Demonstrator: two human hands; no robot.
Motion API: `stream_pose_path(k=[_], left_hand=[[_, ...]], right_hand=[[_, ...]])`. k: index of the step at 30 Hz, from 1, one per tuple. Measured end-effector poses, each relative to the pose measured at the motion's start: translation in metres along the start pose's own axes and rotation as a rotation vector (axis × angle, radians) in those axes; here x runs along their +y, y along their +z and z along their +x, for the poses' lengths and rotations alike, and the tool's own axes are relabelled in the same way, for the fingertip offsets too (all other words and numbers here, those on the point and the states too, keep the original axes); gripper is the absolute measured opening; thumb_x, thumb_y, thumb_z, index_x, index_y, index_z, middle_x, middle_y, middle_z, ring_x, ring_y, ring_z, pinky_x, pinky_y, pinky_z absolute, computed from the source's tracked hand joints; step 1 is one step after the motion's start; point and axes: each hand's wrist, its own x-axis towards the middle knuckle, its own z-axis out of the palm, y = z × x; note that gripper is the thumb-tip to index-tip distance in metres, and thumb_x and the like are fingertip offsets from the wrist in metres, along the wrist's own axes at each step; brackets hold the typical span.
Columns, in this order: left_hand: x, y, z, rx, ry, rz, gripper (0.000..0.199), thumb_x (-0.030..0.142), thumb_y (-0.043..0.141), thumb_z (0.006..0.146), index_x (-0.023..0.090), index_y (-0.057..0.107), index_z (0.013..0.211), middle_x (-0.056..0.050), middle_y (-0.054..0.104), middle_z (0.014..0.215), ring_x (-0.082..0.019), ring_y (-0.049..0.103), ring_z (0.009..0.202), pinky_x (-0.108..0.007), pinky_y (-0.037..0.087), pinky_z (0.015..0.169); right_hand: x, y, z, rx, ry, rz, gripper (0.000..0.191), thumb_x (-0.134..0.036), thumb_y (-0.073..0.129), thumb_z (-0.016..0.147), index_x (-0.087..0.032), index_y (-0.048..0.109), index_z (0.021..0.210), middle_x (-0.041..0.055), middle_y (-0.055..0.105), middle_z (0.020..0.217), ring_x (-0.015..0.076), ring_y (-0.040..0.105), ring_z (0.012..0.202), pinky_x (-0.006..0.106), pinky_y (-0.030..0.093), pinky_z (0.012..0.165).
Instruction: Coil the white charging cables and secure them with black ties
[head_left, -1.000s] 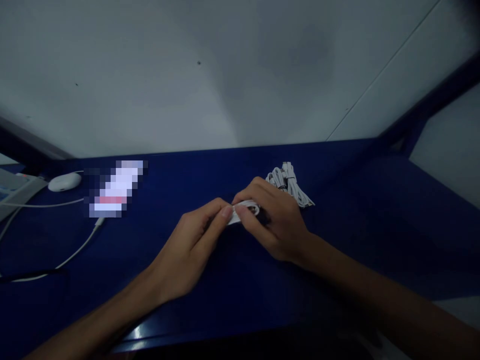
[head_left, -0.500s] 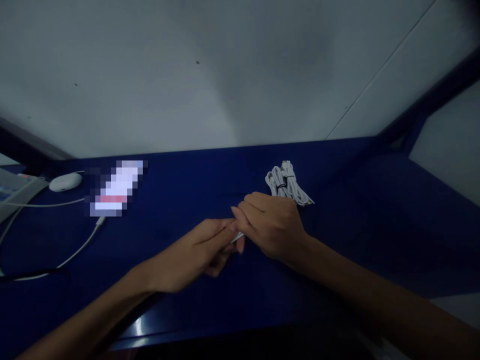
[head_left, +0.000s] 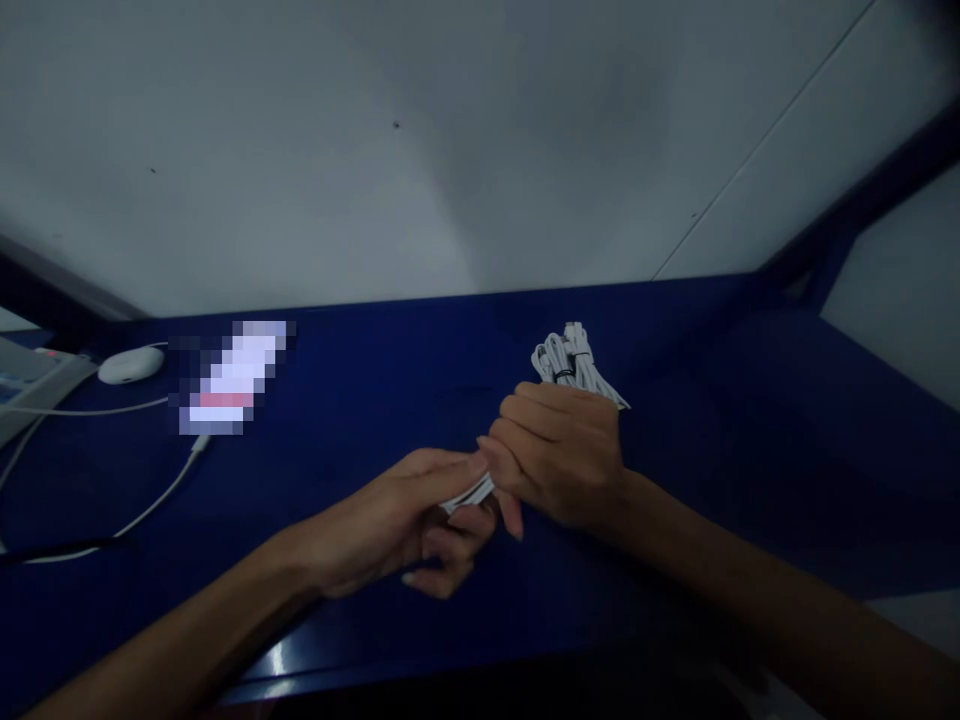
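Observation:
Between my two hands is a folded white cable [head_left: 471, 494], only partly visible. My left hand [head_left: 405, 515] pinches it between thumb and fingers, with the lower fingers curled beneath. From the other side my right hand [head_left: 559, 450] closes over the cable's far end, its fingers wrapped and pressed against the left fingertips; that end is hidden. Just behind my right hand lie tied bundles of white cable [head_left: 574, 358] on the blue table [head_left: 375, 380], their near part covered by the hand.
A lit phone with a blurred screen [head_left: 240, 375] lies at the left, a white charging cable [head_left: 161, 505] plugged into it. Beside it is a white rounded case [head_left: 131, 364]. A pale wall [head_left: 315, 180] rises behind the table, and a blue frame post [head_left: 832, 265] stands at the right.
Both hands have shifted slightly right. My left hand has turned and its lower fingers have spread, so more of the white cable shows between the hands.

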Motion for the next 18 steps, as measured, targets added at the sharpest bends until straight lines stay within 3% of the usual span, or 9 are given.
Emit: stream_pose_path(k=[4,7,14,18], left_hand=[[-0.001,-0.002,-0.001,-0.116,-0.056,-0.188,0.037,0.049,0.055,0.113,0.019,0.06,0.092,0.004,0.037,0.076,-0.012,0.029,0.06,-0.023,0.036,0.051],[-0.001,-0.002,-0.001,-0.144,-0.027,-0.182,0.037,0.048,0.06,0.111,0.021,0.054,0.087,0.005,0.035,0.074,-0.012,0.028,0.059,-0.023,0.037,0.051],[-0.01,-0.004,0.004,0.038,0.129,0.012,0.032,0.043,0.057,0.114,0.019,0.064,0.095,0.007,0.034,0.069,-0.01,0.026,0.055,-0.02,0.037,0.049],[-0.009,0.0,0.004,0.04,0.145,0.022,0.036,0.045,0.056,0.115,0.016,0.072,0.1,0.006,0.034,0.069,-0.01,0.028,0.056,-0.02,0.038,0.049]], right_hand=[[0.0,0.0,0.001,0.074,-0.054,0.083,0.033,-0.013,0.061,0.105,-0.024,0.06,0.073,-0.0027,0.054,0.06,0.0143,0.047,0.055,0.032,0.036,0.048],[0.001,0.0,0.001,0.063,-0.043,0.081,0.036,-0.016,0.063,0.105,-0.024,0.058,0.071,-0.003,0.051,0.059,0.0142,0.043,0.053,0.034,0.032,0.048],[0.008,0.002,-0.005,0.012,-0.085,-0.045,0.034,-0.016,0.069,0.102,-0.023,0.06,0.069,-0.0026,0.056,0.06,0.0143,0.048,0.055,0.034,0.035,0.048],[0.006,0.002,-0.003,0.016,-0.044,-0.066,0.041,-0.014,0.064,0.104,-0.023,0.056,0.065,-0.0038,0.053,0.056,0.0125,0.044,0.052,0.032,0.035,0.046]])
